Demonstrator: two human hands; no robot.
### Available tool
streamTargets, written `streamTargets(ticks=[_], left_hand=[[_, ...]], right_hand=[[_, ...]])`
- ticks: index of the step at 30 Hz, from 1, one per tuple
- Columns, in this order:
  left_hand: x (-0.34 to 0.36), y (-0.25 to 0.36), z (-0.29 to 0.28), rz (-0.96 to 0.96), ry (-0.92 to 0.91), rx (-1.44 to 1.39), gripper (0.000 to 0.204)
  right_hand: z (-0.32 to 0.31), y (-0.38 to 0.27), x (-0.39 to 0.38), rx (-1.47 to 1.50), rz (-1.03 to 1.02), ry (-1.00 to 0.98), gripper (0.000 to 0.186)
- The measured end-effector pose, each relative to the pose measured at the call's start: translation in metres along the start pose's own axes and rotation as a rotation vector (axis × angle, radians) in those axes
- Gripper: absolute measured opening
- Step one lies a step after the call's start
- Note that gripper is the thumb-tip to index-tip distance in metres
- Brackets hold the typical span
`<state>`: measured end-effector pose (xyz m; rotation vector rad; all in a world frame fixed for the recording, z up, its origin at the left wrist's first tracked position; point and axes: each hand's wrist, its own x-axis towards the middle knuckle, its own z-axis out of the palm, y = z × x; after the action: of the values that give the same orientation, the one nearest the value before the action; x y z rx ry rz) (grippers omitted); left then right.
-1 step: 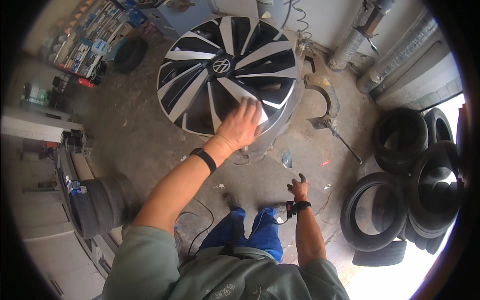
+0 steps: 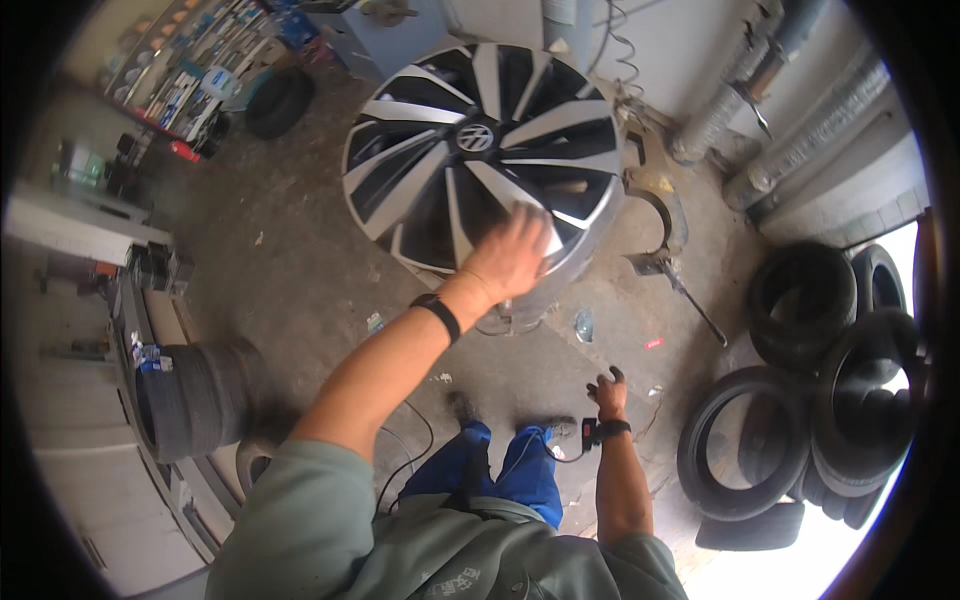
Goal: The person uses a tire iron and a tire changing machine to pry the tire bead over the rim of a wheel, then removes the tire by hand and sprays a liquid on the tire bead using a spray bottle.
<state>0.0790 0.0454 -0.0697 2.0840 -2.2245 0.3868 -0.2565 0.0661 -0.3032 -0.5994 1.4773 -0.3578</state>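
The alloy wheel (image 2: 480, 150), black with silver spokes, stands tilted at about twelve o'clock from the person, its lower rim near the concrete floor (image 2: 300, 270). The left hand (image 2: 510, 255) lies flat on the wheel's lower right spokes, at roughly five o'clock on its face, fingers (image 2: 535, 225) together and pressing a pale cloth (image 2: 550, 238); most of the cloth is hidden under the palm, so its size is hard to judge. The right hand (image 2: 608, 392) hangs free at about three o'clock from the knees, fingers loosely spread and holding nothing, dark with grime or a glove, I cannot tell which. What carries the wheel is hidden behind the hand and rim. Stacked tyres (image 2: 800, 400) sit at three o'clock, partly cut off by the picture's edge. Another tyre (image 2: 200, 395) lies at nine o'clock, beside a blurred machine.
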Motion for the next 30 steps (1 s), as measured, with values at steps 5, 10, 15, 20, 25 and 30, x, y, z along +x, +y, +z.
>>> streamTargets(ticks=[5, 10, 15, 20, 25, 30], left_hand=[[-0.038, 0.024, -0.006, -0.191, 0.189, -0.196, 0.059], [-0.207, 0.030, -0.026, -0.205, 0.102, -0.684, 0.040], [-0.470, -0.043, 0.024, -1.179, -0.114, -0.734, 0.047], [-0.707, -0.081, 0.017, -2.059, -0.444, -0.575, 0.060], [-0.734, -0.104, -0.024, -2.149, -0.465, -0.536, 0.051], [-0.774, -0.025, 0.005, -2.075, -0.756, -0.665, 0.038]], right_hand=[[-0.074, 0.012, -0.094, -0.023, -0.138, 0.101, 0.041], [-0.105, 0.032, -0.160, 0.174, -0.194, 0.257, 0.024], [-0.050, 0.014, -0.178, 0.012, -0.295, 0.345, 0.021], [0.187, -0.052, -0.235, -0.414, -0.705, -0.171, 0.037], [0.385, -0.097, -0.260, -0.695, -0.846, -0.635, 0.030], [0.547, -0.097, -0.221, -0.885, -0.975, -0.954, 0.025]])
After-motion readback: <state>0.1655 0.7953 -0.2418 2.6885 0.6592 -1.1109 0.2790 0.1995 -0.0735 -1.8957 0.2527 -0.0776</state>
